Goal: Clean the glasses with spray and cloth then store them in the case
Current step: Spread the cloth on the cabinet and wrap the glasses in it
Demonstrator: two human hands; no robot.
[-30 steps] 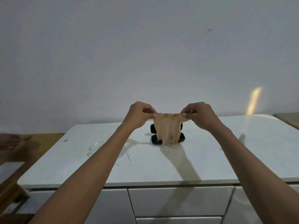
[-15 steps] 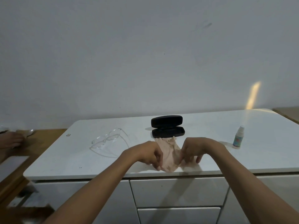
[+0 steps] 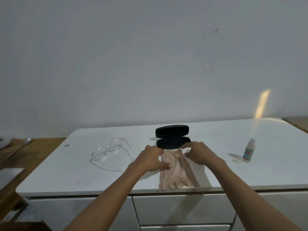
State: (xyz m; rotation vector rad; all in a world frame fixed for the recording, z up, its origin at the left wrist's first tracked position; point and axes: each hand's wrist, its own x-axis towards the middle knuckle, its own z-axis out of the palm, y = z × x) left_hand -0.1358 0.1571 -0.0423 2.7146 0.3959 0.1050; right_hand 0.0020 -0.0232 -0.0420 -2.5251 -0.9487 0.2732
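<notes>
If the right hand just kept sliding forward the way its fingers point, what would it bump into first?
Most likely the open black case: the right hand, resting on the cloth, already has fingertips near its front edge, though depth is unclear.

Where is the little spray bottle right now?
The spray bottle stands upright on the white table, far right, beyond the right hand.

cloth (image 3: 177, 170): pale peach, brownish blotches | case (image 3: 172, 136): black | glasses (image 3: 108, 151): clear frame | spray bottle (image 3: 248, 150): white, label possibly teal-red | countertop (image 3: 66, 167): white
</notes>
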